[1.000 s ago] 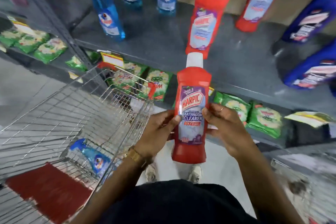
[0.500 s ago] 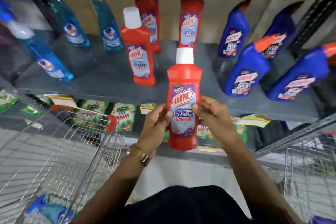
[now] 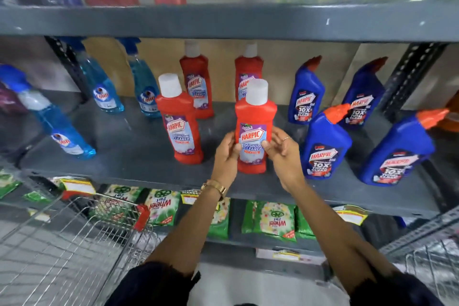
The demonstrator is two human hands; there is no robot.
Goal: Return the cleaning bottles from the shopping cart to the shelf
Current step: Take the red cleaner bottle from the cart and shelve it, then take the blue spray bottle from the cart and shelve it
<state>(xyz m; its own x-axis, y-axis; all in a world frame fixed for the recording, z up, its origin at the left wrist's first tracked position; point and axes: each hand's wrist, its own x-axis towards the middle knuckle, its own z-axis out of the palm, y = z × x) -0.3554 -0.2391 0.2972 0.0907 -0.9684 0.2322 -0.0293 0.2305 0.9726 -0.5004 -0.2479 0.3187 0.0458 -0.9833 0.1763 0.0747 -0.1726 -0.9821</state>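
Note:
A red Harpic bathroom cleaner bottle (image 3: 253,117) with a white cap stands upright on the grey middle shelf (image 3: 139,156), near its front edge. My left hand (image 3: 224,156) grips its left side and my right hand (image 3: 282,154) its right side, fingers on the label. Another red Harpic bottle (image 3: 180,122) stands to its left, and two more (image 3: 197,82) are behind. The wire shopping cart (image 3: 74,238) is at the lower left; its contents are out of view.
Blue Colin spray bottles (image 3: 104,92) stand at the shelf's left, blue Harpic toilet cleaner bottles (image 3: 325,146) at its right. Green detergent packets (image 3: 273,221) fill the shelf below. An upper shelf (image 3: 223,20) overhangs. A second wire cart (image 3: 432,263) is at the lower right.
Both hands have carried the red bottle up and forward from above the cart onto the middle shelf. My view has tilted up toward the shelves.

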